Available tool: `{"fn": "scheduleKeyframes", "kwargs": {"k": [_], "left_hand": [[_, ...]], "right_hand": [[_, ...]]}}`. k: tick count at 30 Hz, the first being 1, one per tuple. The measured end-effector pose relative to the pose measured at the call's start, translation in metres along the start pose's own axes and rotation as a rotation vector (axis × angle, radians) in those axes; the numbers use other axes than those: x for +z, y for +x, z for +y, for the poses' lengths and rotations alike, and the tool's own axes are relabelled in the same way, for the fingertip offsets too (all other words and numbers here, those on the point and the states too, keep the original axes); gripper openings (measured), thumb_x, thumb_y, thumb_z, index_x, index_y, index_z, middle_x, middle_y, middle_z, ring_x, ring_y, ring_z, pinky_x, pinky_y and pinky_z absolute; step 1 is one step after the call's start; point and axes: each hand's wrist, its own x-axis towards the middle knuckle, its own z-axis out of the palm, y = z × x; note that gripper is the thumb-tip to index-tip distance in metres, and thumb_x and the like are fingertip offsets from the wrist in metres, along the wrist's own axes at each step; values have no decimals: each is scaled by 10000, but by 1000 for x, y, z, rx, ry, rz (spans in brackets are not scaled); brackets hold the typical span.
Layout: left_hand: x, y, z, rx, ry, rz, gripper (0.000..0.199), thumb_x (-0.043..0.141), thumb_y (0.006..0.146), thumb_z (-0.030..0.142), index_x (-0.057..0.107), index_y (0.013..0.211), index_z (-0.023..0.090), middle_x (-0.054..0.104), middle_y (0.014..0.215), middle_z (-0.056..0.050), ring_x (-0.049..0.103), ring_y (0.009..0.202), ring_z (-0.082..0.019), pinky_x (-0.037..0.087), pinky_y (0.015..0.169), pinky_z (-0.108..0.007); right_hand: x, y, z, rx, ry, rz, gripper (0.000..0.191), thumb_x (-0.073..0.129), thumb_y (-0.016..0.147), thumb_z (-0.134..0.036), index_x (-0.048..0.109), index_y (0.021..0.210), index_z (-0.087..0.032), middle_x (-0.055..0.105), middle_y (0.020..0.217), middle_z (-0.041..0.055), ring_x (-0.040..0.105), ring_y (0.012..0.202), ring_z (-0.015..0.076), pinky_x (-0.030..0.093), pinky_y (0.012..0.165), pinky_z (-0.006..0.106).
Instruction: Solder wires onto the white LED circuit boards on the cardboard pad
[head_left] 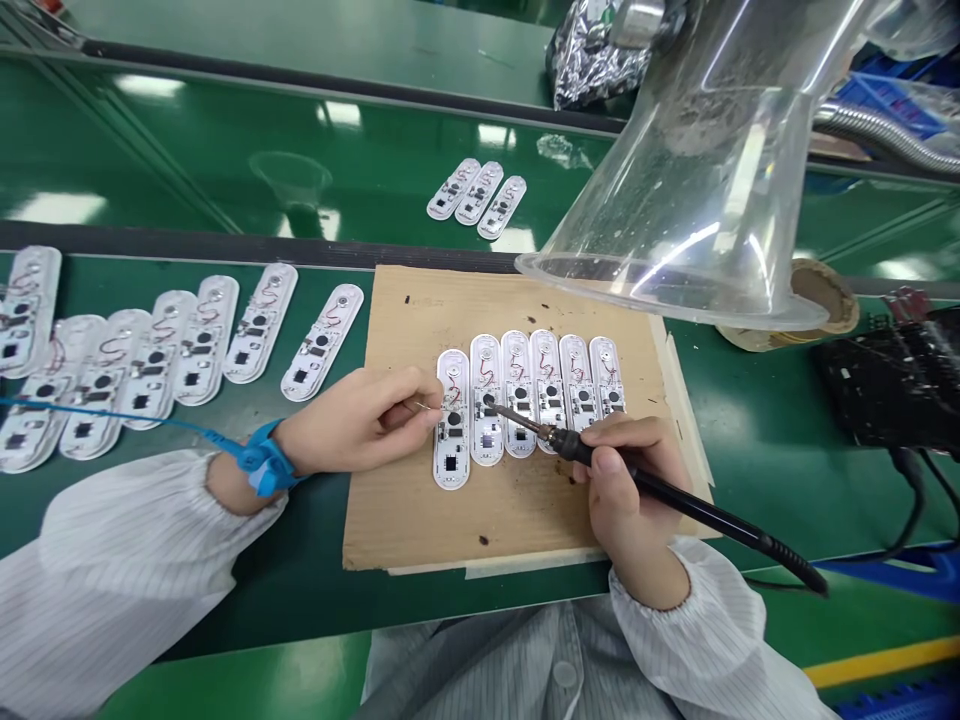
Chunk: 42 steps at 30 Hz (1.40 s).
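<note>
My left hand [367, 420] is closed in a pinch on a thin solder wire [423, 405], its fingertips at the left edge of the leftmost white circuit board [451, 440]. In my right hand [637, 490] is a black soldering iron [720, 515], gripped like a pen. The iron's tip points left, over the second circuit board [486, 440] in the row. Several of these long, rounded boards stand side by side on a cardboard sheet [405, 520], with red wires and black parts on them. My right hand and the iron partly cover the boards at the right.
More white boards [262, 325] lie on the green table to the left, and three boards [480, 195] sit farther back. A clear fume hood [675, 230] hangs over the back right. A tape roll [825, 295] and a black device [892, 375] are at right. A blue wrist strap [266, 460] trails its cord leftward.
</note>
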Motion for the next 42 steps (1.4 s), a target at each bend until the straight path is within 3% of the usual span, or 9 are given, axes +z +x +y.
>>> {"fn": "scheduleKeyframes", "kwargs": {"k": [11,18,28,36,42], "left_hand": [[-2,3,3,9,-22,-14,154,537,980,77,529,1000,230,419,621,119,371,476,-76,307,483,-197],[-2,4,2,-15,-14,-56,120,520,1005,106,527,1002,225,413,619,117,383,484,-81,303,496,-205],[-1,5,2,-19,-19,-59,102,518,1008,130,533,1018,230,397,601,120,381,475,-89,285,490,-214],[-1,4,3,-16,10,-27,108,519,999,123,537,1004,230,404,594,118,389,474,-91,303,493,-208],[-1,3,1,2,40,-15,126,525,1008,104,538,1033,227,417,616,120,400,485,-85,318,504,-199]], "right_hand": [[-4,0,-3,20,-85,-203,88,714,1052,-227,686,1123,-270,667,898,2,618,737,153,482,657,320],[3,9,-10,-44,-126,-291,140,690,1037,-180,658,1140,-270,667,914,-14,620,751,134,489,672,289],[4,12,-12,-45,-178,-299,137,703,1038,-195,657,1138,-278,684,923,-14,654,763,142,518,678,284],[1,4,-4,38,-131,-275,120,735,1042,-217,677,1126,-281,680,902,-15,643,764,148,514,691,303],[5,8,-9,-63,-204,-269,117,726,1021,-178,657,1052,-267,723,884,-5,691,743,162,548,659,312]]}}
